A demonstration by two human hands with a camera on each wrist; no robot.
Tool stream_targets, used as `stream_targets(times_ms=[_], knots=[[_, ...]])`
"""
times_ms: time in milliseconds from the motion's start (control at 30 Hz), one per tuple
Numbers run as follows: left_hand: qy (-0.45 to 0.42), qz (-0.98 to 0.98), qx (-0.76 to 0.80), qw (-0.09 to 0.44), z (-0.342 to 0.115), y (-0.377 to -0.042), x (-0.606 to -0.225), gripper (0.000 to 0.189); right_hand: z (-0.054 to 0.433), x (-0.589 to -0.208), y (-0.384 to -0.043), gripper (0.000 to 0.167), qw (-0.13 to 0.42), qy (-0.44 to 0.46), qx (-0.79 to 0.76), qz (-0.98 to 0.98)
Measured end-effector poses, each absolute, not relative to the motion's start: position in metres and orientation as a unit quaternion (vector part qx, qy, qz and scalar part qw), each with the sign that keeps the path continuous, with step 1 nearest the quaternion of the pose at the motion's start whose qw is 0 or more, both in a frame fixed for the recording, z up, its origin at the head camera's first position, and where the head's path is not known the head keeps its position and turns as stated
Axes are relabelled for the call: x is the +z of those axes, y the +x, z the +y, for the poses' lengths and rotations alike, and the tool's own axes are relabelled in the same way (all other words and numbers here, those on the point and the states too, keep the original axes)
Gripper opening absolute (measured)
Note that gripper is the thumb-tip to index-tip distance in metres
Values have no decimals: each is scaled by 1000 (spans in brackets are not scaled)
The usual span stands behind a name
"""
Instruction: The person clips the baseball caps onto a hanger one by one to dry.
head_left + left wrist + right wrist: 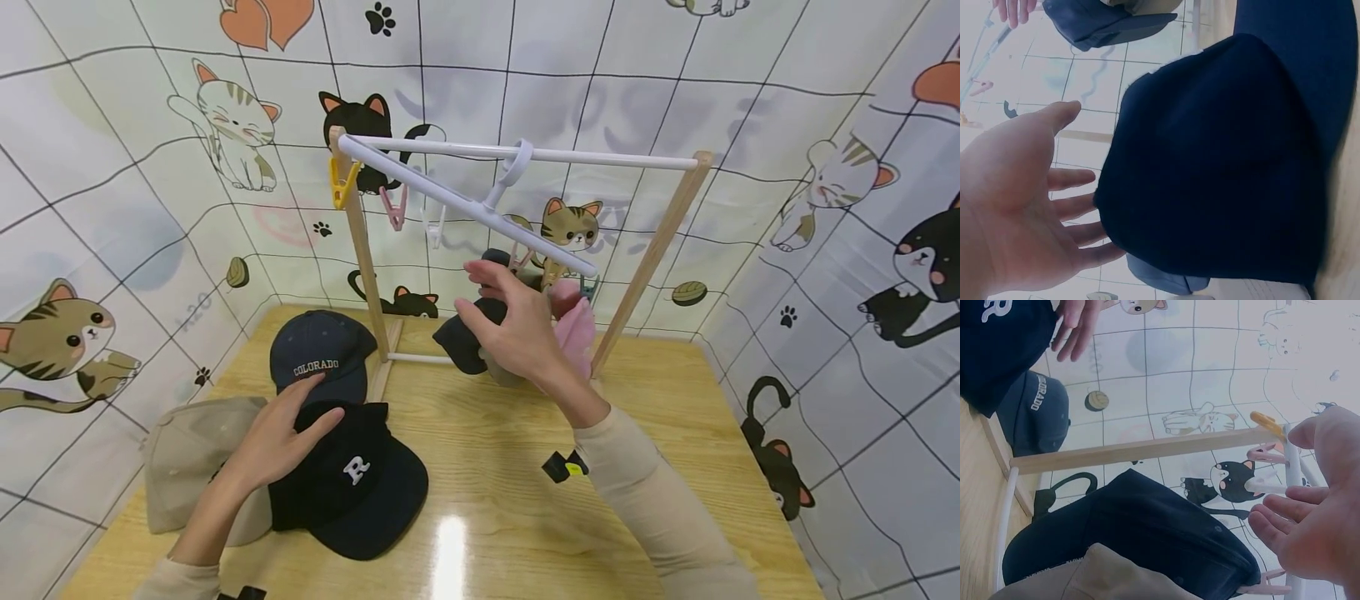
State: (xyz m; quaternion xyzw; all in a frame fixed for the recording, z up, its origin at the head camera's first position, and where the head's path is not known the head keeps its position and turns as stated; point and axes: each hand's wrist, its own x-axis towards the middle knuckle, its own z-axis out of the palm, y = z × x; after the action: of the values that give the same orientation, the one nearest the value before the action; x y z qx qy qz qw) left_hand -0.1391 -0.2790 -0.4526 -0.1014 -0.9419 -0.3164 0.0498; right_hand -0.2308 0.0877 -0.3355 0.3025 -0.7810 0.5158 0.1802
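Note:
My left hand hovers over a black cap with a white R, its fingers relaxed and holding nothing. In the left wrist view the fingertips come right at the edge of that cap's dark crown. A navy cap lettered COLORADO lies just beyond, and a beige cap lies under the left forearm. My right hand, fingers apart and empty, is raised below the white hanger. Behind it hang a dark cap and a beige cap, partly hidden by the hand in the head view.
The hanger hooks over the white rod of a wooden-sided rack. Yellow, pink and white clips dangle from its left half. Something pink hangs at the right. Cat-print cloth walls surround the wooden table.

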Motion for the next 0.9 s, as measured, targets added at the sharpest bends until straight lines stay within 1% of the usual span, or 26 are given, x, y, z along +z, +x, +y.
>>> stream_targets(times_ms=[300, 600, 800, 900], knots=[[-79, -951, -297, 25, -286, -139, -462, 77, 77, -330, -233, 54, 170, 292, 500, -798], [-79, -953, -291, 13, -292, -140, -470, 73, 67, -325, -241, 58, 166, 288, 495, -803], [-49, -953, -299, 5, -295, -139, -472, 71, 61, -323, -246, 58, 167, 283, 496, -804], [-31, -952, -305, 7, -296, -139, -470, 67, 58, -321, -248, 58, 170, 272, 501, -804]])
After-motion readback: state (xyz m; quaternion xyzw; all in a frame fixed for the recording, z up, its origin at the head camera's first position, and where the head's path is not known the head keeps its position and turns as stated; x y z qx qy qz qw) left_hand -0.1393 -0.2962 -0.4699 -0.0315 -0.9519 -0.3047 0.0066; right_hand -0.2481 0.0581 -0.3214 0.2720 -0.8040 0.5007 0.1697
